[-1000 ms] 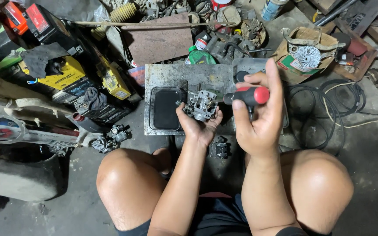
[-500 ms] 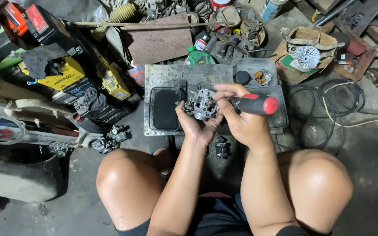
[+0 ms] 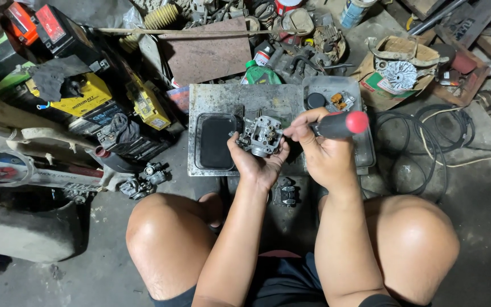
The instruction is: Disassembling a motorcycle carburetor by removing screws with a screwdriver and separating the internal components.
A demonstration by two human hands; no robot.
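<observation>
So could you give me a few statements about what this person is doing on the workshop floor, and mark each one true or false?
1. The left hand cups a small grey metal engine part. True.
2. The right hand holds a hammer. False: it grips a screwdriver with a black and red handle, pointed at the part.
3. The hands work above a worn metal tray lying on the floor. True.
4. A green bottle stands between the person's knees. False: it lies beyond the tray's far edge.
5. A black cable lies coiled on the floor on the right. True.
</observation>
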